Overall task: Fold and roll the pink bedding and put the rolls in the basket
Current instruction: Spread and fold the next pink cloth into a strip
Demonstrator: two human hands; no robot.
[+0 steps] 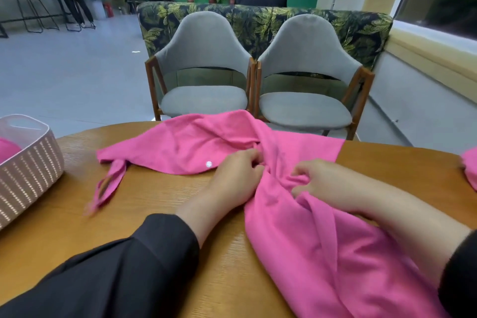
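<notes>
A large pink bedding cloth (196, 144) lies crumpled across the wooden table (154, 201), running from the far edge down to the near right corner. A white button and a loose pink tie strap (108, 183) show on its left part. My left hand (235, 175) grips a bunched fold at the cloth's middle. My right hand (327, 183) grips the bunched fabric just to the right, with the cloth draped around its wrist. A pale woven basket (31, 170) stands at the left edge, with a pink roll (7, 148) inside.
Another piece of pink cloth (469, 168) lies at the table's right edge. Two grey chairs (204, 70) stand beyond the far edge, before a leaf-patterned sofa back. A person in black sits further back near potted plants.
</notes>
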